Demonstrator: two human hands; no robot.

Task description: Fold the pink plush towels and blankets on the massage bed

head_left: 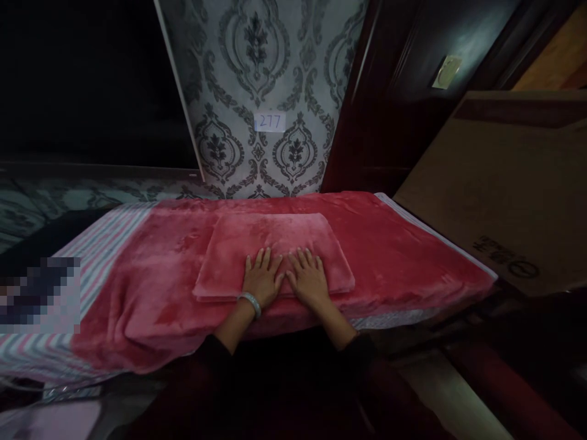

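A pinkish-red plush cloth, folded into a flat rectangle [270, 232], lies in front of me. It looks like a folded blanket. My left hand [263, 278] rests palm down on its near part, fingers stretched forward, with a pale bracelet at the wrist. Beside it my right hand [308, 276] lies flat on the same cloth, its fingers slightly spread. The two thumbs are close together near the middle. Beneath the folded piece spreads a larger red plush cover [403, 256] over the table.
Striped cloth [110, 238] shows at the cover's left end. A large cardboard box [504, 183] leans at the right. Behind stand a patterned wall with a paper label "277" [269, 121], a dark screen [92, 85] and a dark door [389, 91].
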